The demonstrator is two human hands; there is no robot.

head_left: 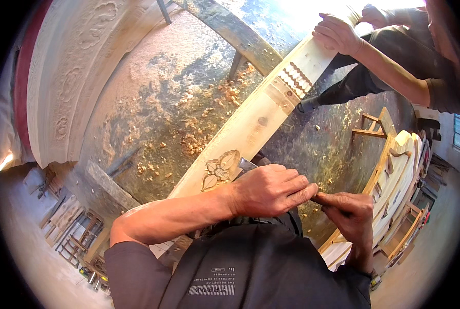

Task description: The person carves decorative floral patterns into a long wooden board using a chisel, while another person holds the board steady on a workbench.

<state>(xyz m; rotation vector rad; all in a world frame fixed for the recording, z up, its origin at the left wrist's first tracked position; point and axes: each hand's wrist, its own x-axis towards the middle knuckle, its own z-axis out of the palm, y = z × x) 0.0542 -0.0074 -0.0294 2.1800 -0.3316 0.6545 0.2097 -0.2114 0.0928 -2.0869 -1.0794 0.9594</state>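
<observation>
My left hand (pixel 273 190) is closed around a carving chisel (pixel 247 165), whose metal blade shows beyond the knuckles. Behind it, my right hand (pixel 352 210) grips the rear end of the same tool, close to the left fingers. The blade points at a flower carved (pixel 219 169) into a long pale wooden plank (pixel 240 131); whether its edge touches the wood I cannot tell. My left forearm crosses over the plank's near end. Farther along, the plank bears a band of wavy carved rows (pixel 295 78).
A co-worker's hand (pixel 338 33) rests on the plank's far end. Wood shavings (pixel 194 129) litter the floor beside a wooden bench (pixel 235 38). On the right, several tools lie on a pale wooden surface (pixel 394 180). A large carved panel (pixel 70 77) stands at left.
</observation>
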